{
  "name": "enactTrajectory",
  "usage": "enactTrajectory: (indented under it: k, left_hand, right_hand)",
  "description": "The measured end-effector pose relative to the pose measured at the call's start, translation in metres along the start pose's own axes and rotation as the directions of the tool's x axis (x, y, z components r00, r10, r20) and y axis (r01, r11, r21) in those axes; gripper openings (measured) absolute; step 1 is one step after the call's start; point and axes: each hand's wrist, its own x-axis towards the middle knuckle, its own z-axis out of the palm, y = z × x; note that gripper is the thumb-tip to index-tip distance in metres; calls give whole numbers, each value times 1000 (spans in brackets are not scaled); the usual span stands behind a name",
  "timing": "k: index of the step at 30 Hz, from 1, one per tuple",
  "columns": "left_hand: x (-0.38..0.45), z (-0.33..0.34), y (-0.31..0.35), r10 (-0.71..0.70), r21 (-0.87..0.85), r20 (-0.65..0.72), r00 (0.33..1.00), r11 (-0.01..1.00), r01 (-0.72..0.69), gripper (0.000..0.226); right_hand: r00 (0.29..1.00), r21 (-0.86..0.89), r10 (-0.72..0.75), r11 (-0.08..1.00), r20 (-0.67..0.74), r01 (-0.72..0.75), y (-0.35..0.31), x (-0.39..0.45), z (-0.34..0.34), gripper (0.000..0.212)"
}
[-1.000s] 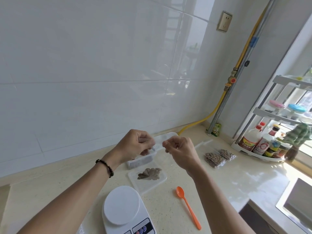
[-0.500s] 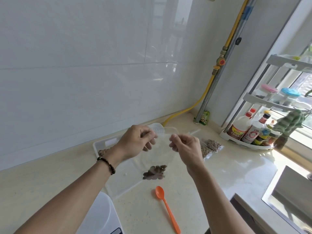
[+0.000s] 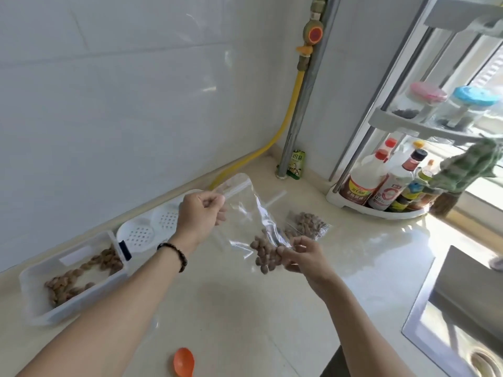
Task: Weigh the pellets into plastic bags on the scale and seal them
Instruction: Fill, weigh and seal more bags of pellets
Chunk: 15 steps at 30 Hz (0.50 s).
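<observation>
Half a second earlier both hands held the clear zip bag by its top edge, level in front of the wall; now the bag hangs on a slant above the surface, the left hand high and the right hand dropped low. The left grip pinches the bag's sealing strip at the upper corner. The right grip pinches the bag's lower part, just beside the brown pellets gathered in its bottom. The view has also swung down and right, and the scale is out of the picture.

One bag is in the hands. Filled bags of pellets lie on the surface behind the right hand; how many I cannot tell. One white tub at the left holds loose pellets. One orange spoon lies at the bottom edge.
</observation>
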Motion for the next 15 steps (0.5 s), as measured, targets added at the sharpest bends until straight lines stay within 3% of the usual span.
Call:
enactTrajectory:
  k: [6,9,15]
  left_hand:
    - [57,74,-39,-7,329,45,999,944,-9,27]
    - [74,102,-55,-19,390,69,997,921,-10,28]
    - [93,124,-76,-49,463,82,995,886,5,30]
  right_hand:
    - [954,-18,70,997,-292,-79,16,58,-60,32]
    - [911,-144,79,978,-405,-149,32,82,-67,35]
    - [867,-347,52,903,-496,-253,50,101,-65,42]
